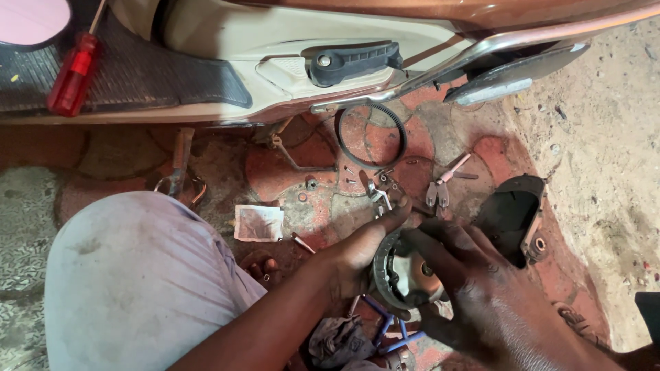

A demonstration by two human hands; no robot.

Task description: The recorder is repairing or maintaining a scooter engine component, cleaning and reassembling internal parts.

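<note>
Down on the paved floor beside the scooter, both hands are clamped on a round metal clutch drum. The left hand cups its left rim, fingers stretched up along the edge; the right hand grips it from the right, fingers curled over the top. Inside the open drum, shiny metal parts show. A black rubber belt lies looped on the floor just beyond, pliers to its right. A small square paper packet, whitish with brown smudges, lies left of the hands. A red-handled screwdriver rests on the footboard.
</note>
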